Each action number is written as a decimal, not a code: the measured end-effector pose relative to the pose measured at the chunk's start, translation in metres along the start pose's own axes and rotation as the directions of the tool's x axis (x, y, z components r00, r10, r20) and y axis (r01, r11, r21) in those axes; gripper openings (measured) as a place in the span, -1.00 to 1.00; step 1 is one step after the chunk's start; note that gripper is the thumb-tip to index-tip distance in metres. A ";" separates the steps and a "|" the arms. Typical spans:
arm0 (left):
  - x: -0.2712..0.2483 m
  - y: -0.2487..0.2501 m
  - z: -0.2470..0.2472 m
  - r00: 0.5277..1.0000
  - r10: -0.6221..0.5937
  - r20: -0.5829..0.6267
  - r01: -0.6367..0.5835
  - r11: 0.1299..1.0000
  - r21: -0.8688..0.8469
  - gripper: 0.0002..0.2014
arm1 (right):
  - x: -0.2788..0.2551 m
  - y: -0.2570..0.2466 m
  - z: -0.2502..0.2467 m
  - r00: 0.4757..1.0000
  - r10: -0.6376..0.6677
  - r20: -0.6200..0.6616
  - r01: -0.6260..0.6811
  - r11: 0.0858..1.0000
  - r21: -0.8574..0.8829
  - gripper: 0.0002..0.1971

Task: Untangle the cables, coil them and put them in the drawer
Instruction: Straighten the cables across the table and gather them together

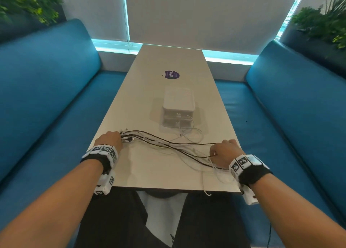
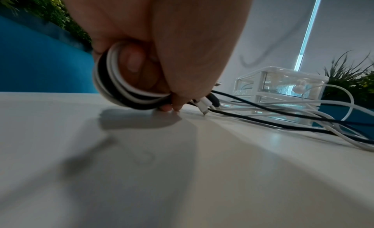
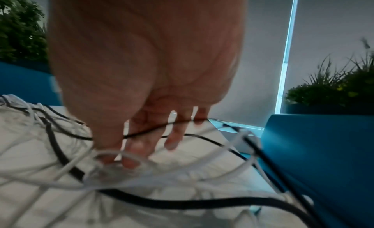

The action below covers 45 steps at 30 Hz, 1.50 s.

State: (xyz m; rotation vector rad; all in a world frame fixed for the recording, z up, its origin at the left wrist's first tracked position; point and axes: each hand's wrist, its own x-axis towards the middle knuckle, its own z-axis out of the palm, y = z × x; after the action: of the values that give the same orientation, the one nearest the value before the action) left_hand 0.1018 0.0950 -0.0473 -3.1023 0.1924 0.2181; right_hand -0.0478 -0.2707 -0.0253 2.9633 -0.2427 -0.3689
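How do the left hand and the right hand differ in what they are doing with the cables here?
The left hand grips a tight coil of black and white cables, with plug ends sticking out beside it; the right hand has its fingers spread among loose strands, with no clear grip showing. The left hand's share is wound up; the right hand's lies slack and crossed. Both sit low on the white table, joined by the same bundle.

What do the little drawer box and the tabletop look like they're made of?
Drawer box: looks like clear hard plastic with frosted white edges; the window light shows through its walls in the left wrist view. Table: smooth pale surface, probably laminate, semi-matte, with soft reflections and shadows; the core is not visible.
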 end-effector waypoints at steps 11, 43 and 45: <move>0.001 0.001 0.001 1.000 -0.015 0.003 0.015 1.000 0.008 -0.77 | -0.012 0.050 0.017 0.825 0.565 0.016 -0.562 0.818 0.122 -0.68; 0.001 0.000 0.002 1.000 -0.013 -0.007 0.013 1.000 -0.025 -0.85 | 0.033 -0.045 0.001 0.997 -0.026 -0.076 0.023 0.999 -0.038 -0.40; 0.003 0.001 0.001 1.000 -0.012 -0.003 0.012 1.000 -0.023 -0.86 | 0.027 -0.042 0.000 0.997 0.031 -0.069 -0.038 0.994 -0.107 -0.34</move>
State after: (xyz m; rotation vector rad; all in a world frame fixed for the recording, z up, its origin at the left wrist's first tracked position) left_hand 0.1040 0.0939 -0.0489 -3.1261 0.1730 0.2163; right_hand -0.0158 -0.2345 -0.0381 2.8552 -0.2572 -0.2690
